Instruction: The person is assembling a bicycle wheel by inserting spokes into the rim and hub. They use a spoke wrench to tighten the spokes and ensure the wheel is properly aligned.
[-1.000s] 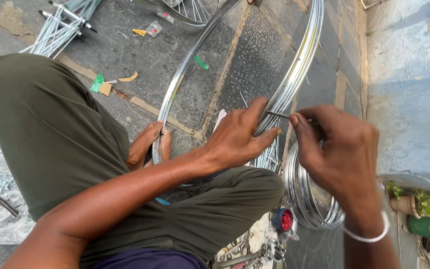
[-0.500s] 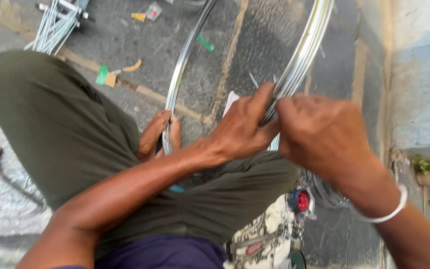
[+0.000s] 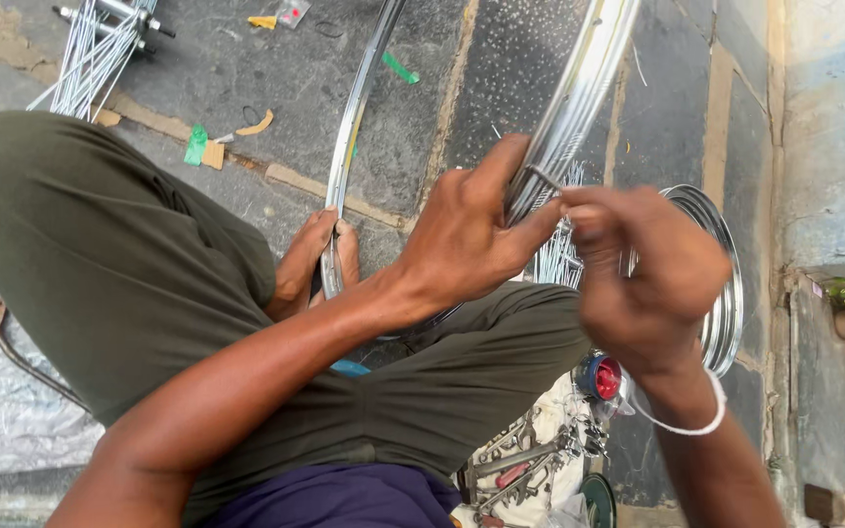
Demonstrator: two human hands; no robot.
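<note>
We see the left hand (image 3: 466, 244) closed around a shiny metal rim (image 3: 579, 93), with the thumb on its near side and the fingers behind it. The right hand (image 3: 652, 279) is just beside it, its fingertips pinched on a small metal piece (image 3: 543, 177) at the rim's inner edge; we cannot tell what this piece is. The rim stands upright between the knees and runs up out of view. Its other side (image 3: 354, 127) comes down to the bare foot (image 3: 305, 264), which touches it. On the right wrist is a white band (image 3: 696, 425). Behind the right hand lies a round steel bowl (image 3: 721, 284) with thin spokes (image 3: 559, 259) beside it. A wheel part with spokes (image 3: 90, 54) lies far left on the stone floor (image 3: 530, 88).
</note>
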